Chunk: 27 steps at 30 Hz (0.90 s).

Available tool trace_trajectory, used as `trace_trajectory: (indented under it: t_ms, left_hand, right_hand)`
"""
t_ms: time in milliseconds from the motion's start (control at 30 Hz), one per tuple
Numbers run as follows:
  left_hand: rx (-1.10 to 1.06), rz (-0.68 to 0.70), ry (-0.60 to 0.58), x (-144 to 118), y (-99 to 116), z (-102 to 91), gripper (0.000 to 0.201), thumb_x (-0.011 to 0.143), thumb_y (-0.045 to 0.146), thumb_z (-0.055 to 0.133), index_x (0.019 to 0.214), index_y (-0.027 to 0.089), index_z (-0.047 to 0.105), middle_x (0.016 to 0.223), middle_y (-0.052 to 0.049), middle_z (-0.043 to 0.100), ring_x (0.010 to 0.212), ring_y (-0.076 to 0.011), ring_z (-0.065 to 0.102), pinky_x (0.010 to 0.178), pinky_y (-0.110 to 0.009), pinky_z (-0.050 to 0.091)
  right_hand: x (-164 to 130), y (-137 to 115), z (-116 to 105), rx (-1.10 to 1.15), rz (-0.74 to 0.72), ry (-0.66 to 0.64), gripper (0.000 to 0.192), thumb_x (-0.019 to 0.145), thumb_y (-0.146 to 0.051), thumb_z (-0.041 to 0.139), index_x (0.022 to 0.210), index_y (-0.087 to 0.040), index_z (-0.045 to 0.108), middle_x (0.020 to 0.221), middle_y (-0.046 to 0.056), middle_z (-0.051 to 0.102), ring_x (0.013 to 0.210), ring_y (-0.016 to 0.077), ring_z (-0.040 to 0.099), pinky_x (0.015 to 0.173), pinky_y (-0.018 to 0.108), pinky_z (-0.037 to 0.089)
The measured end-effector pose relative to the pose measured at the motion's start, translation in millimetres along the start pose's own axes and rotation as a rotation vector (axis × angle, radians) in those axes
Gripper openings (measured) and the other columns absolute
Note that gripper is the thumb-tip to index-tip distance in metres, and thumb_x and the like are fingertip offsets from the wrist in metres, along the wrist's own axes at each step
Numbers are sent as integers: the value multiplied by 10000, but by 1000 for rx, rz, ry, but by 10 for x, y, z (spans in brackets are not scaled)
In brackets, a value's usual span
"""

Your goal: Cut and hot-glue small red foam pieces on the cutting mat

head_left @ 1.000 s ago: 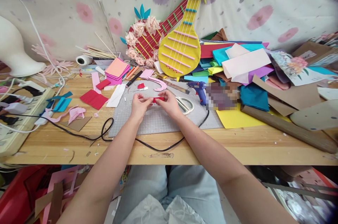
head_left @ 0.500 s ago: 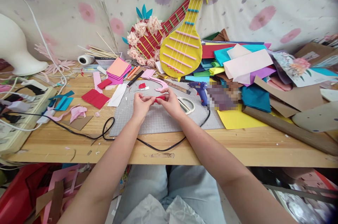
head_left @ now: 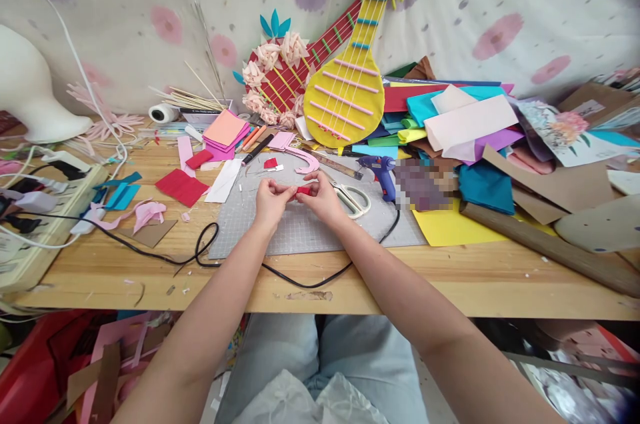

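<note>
A small red piece of paper or cloth [head_left: 303,191] is pinched between the fingertips of both hands, just above the grey cutting mat [head_left: 300,234]. My left hand [head_left: 273,201] grips its left end, thumb and forefinger together. On its other side my right hand [head_left: 324,196] closes round it, and the fingers cover most of it. White-handled scissors [head_left: 356,203] lie on the mat right of my right hand. Beyond the hands are a curved pink strip [head_left: 305,159] and a tiny red scrap [head_left: 271,163].
A blue glue gun [head_left: 383,177] stands at the mat's right, its black cable [head_left: 310,285] looping along the front. Yellow and red paper lutes [head_left: 345,101] lean at the back. Coloured sheets [head_left: 470,121] pile up right; a power strip [head_left: 65,211] lies left.
My fingers have shifted slightly on the red piece, and its visible part now looks flatter and squarer. The whole view has moved a little.
</note>
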<state>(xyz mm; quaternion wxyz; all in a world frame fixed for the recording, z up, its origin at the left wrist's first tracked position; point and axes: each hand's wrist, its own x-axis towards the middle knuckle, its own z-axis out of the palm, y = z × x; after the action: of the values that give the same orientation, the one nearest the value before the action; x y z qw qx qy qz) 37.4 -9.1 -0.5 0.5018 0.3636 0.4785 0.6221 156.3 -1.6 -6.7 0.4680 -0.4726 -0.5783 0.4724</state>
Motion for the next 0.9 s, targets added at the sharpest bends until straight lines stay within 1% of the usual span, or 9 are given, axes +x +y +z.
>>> trace_trajectory:
  t_ms: [133, 267, 433, 533, 667, 800, 900]
  left_hand:
    - [-17, -57, -24, -1, 15, -20, 463, 505, 170, 739, 746, 203, 345, 593, 52, 605, 566, -123, 611, 643, -306, 502]
    - [-33, -77, -18, -8, 39, -17, 480, 507, 152, 735, 749, 208, 324, 586, 49, 613, 549, -123, 608, 636, -302, 499]
    - [-41, -93, -21, -6, 60, -23, 488, 507, 143, 726, 744, 209, 304, 570, 46, 625, 519, -111, 601, 591, -263, 488]
    - [-51, -92, -26, -7, 59, -28, 479, 516, 137, 720, 744, 207, 304, 564, 40, 630, 520, -110, 604, 589, -260, 493]
    - [-58, -103, -18, -18, 52, -21, 448, 542, 121, 709, 764, 200, 328, 579, 32, 640, 530, -112, 616, 605, -271, 506]
    - [-68, -145, -14, -26, 71, -17, 416, 571, 107, 704, 789, 190, 359, 583, 29, 639, 539, -117, 629, 634, -284, 517]
    - [-77, -188, -36, -24, 97, -27, 396, 587, 112, 708, 806, 176, 384, 600, 3, 649, 554, -129, 640, 658, -300, 522]
  right_hand:
    - [8, 5, 1, 64, 28, 7, 414, 573, -272, 652, 882, -232, 379, 620, -73, 579, 588, 135, 591, 628, 308, 484]
    - [3, -15, -9, 87, 32, -3, 421, 562, -278, 652, 879, -230, 380, 616, -78, 576, 584, 130, 588, 618, 298, 477]
    - [-14, -48, -10, 98, 42, -39, 424, 555, -291, 662, 872, -226, 389, 585, -89, 547, 581, 127, 584, 598, 278, 461]
    - [-15, -51, 1, 111, 47, -20, 398, 564, -298, 658, 852, -225, 393, 549, -101, 521, 559, 124, 578, 600, 282, 461]
    - [-21, -59, 11, 128, 54, -5, 386, 566, -282, 653, 833, -226, 380, 540, -103, 526, 534, 119, 569, 585, 273, 453]
    - [-29, -73, 3, 118, 43, 24, 389, 564, -272, 652, 830, -227, 373, 544, -104, 534, 540, 120, 571, 585, 270, 446]
    - [-25, -66, -6, 123, 44, 30, 386, 563, -276, 651, 823, -227, 370, 552, -104, 540, 539, 117, 568, 587, 271, 446]
